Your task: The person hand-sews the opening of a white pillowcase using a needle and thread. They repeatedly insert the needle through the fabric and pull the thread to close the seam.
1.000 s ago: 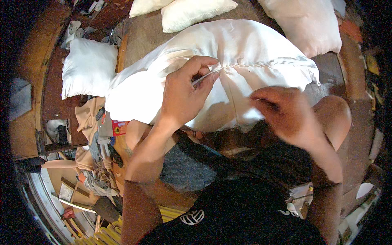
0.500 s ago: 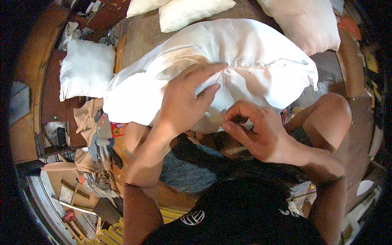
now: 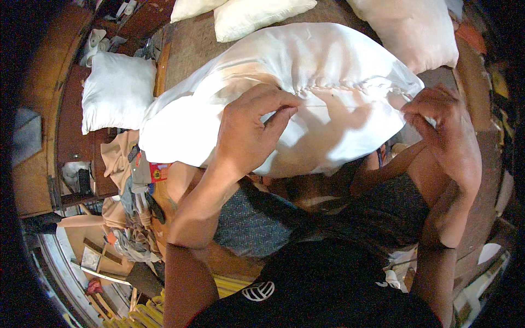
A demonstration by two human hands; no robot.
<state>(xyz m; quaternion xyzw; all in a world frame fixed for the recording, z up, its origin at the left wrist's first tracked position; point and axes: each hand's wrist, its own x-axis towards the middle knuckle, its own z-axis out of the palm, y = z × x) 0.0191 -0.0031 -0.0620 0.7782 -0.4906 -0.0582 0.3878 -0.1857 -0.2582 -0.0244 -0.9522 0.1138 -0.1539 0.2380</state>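
A large white pillow (image 3: 333, 136) lies across my lap, with a gathered, stitched seam (image 3: 350, 87) along its near side. My left hand (image 3: 249, 128) is closed at the left end of this seam, thumb and forefinger pinching the white cloth. From those fingertips a thin sewing thread (image 3: 322, 105) runs to the right over the pillow. Off the pillow's right end, my right hand (image 3: 445, 131) is raised with thumb and fingers pinched together on the thread. Any needle is too small to make out there.
A small white pillow (image 3: 119, 90) lies at the left. Cream pillows (image 3: 262, 17) and a large pale pillow (image 3: 413, 33) lie at the far side of the wooden surface (image 3: 188, 46). Cloths and odds and ends (image 3: 131, 213) are heaped at the lower left.
My right hand has moved from below the seam up and out to the right, drawing the thread sideways. My left thumb and forefinger have closed together at the seam.
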